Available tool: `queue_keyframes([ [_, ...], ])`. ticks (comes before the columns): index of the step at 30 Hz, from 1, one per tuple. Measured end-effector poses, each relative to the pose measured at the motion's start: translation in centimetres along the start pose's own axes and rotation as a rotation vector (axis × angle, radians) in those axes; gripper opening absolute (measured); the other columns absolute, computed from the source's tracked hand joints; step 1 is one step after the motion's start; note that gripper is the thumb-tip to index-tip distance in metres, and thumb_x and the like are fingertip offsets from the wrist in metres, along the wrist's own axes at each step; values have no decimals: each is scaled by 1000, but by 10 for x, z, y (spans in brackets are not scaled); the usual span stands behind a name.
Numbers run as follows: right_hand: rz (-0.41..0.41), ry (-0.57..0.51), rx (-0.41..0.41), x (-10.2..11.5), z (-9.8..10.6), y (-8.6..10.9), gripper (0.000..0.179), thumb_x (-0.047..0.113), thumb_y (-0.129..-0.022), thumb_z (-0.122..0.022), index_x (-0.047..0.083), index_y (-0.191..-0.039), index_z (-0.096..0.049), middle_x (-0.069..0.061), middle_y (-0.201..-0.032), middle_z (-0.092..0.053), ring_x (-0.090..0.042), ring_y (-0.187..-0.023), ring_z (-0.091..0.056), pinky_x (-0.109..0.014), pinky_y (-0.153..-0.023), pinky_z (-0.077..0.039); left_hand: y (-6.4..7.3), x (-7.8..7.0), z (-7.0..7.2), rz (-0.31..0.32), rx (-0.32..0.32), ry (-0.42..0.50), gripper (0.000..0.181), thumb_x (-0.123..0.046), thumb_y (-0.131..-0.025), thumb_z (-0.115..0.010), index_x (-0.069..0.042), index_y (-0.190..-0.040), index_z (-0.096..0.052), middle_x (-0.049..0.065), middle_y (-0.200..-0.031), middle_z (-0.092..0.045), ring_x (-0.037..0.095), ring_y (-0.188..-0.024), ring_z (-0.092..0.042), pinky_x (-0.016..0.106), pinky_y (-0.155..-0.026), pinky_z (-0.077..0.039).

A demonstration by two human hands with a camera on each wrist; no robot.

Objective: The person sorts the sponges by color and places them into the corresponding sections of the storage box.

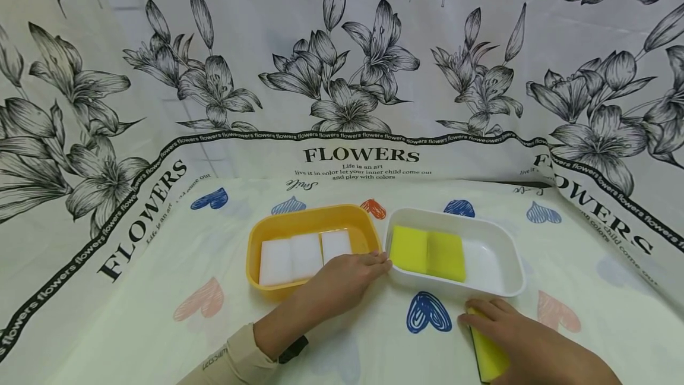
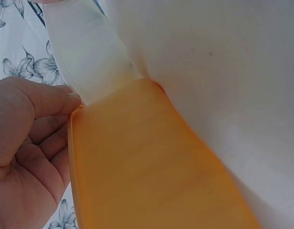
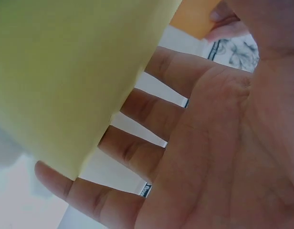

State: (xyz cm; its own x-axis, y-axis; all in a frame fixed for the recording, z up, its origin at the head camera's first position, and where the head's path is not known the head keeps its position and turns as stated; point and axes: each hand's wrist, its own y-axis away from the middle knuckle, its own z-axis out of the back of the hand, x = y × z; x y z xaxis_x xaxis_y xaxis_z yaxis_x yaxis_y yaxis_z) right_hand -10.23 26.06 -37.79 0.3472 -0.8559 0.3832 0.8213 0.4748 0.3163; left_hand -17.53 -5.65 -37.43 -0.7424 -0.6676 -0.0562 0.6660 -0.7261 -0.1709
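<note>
My left hand (image 1: 342, 281) reaches across the front of the orange tub (image 1: 315, 217), its thumb and fingers pinching the rim of the white tub (image 1: 494, 257) where the two tubs meet. In the left wrist view, the thumb tip lies right at the orange tub's corner. Three white sponge blocks (image 1: 276, 261) lie in the orange tub. Two yellow sponges (image 1: 446, 257) lie side by side in the white tub's left half. My right hand (image 1: 526, 334) grips another yellow sponge (image 1: 488, 349) with a dark underside, in front of the white tub. Its fingers run behind the sponge (image 3: 75, 71) in the right wrist view.
Both tubs stand on a pale cloth (image 1: 224, 242) printed with hearts. Behind them rises a white curtain (image 1: 224, 22) with black flower drawings. A beige sleeve (image 1: 235, 355) and a dark wristband (image 1: 293, 349) show on the left arm.
</note>
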Motion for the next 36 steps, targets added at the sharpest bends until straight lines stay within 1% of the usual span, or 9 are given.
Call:
queue_keyframes([
  [8,-56,-14,-3,1,1,4,108,75,-52,-84,26,-143,-54,-11,-155,-38,-34,-118,-49,-53,-83,-57,1,1,0,-54,-53,-43,38,-12,-97,-66,-12,-136,-63,2,-136,-62,14,-123,-59,29,-96,-52],
  [10,-50,-3,-5,1,1,5,110,77,-52,-82,24,-144,-53,-12,-155,-37,-33,-116,-49,-51,-82,-58,1,1,0,-54,-53,-38,39,-12,-97,-67,-12,-136,-63,2,-136,-62,14,-123,-59,29,-95,-52],
  [13,-22,40,-13,0,1,7,112,82,-54,-76,22,-145,-52,-10,-154,-38,-30,-117,-48,-47,-83,-58,1,1,0,-52,-50,-29,39,-12,-97,-67,-12,-136,-63,2,-136,-62,14,-123,-59,29,-96,-51],
  [16,2,51,-7,0,3,9,113,82,-56,-75,21,-147,-49,-8,-153,-39,-29,-118,-49,-44,-84,-58,1,1,0,-50,-51,-22,39,-11,-97,-67,-11,-136,-63,2,-136,-62,14,-123,-59,29,-96,-51],
  [22,-10,-13,9,4,11,13,108,76,-59,-79,23,-148,-49,-10,-154,-38,-37,-130,-44,-54,-87,-55,1,1,1,-46,-47,-19,40,-11,-97,-66,-12,-137,-63,2,-136,-62,14,-124,-59,29,-96,-51],
  [24,-16,-36,9,6,14,14,105,72,-60,-81,23,-148,-50,-12,-154,-38,-38,-130,-43,-58,-87,-54,1,1,1,-42,-44,-17,40,-11,-97,-66,-12,-137,-63,2,-136,-62,14,-124,-59,29,-96,-52],
  [30,-10,-18,-1,9,19,16,103,74,-62,-78,25,-148,-50,-8,-153,-41,-33,-127,-45,-56,-89,-54,1,0,2,-36,-32,-18,40,-11,-97,-66,-13,-137,-62,1,-137,-61,13,-124,-58,29,-96,-51],
  [34,19,42,-26,9,21,17,102,80,-62,-73,28,-147,-51,-5,-151,-42,-31,-128,-45,-53,-88,-55,1,-1,3,-26,-21,-10,42,-12,-97,-67,-13,-138,-61,0,-138,-60,13,-125,-57,29,-97,-51],
  [36,16,53,-28,10,22,17,102,80,-62,-72,29,-147,-50,-4,-151,-42,-30,-128,-45,-53,-89,-54,1,-1,3,-23,-17,-13,42,-12,-97,-67,-13,-139,-61,0,-138,-60,13,-125,-57,29,-97,-51],
])
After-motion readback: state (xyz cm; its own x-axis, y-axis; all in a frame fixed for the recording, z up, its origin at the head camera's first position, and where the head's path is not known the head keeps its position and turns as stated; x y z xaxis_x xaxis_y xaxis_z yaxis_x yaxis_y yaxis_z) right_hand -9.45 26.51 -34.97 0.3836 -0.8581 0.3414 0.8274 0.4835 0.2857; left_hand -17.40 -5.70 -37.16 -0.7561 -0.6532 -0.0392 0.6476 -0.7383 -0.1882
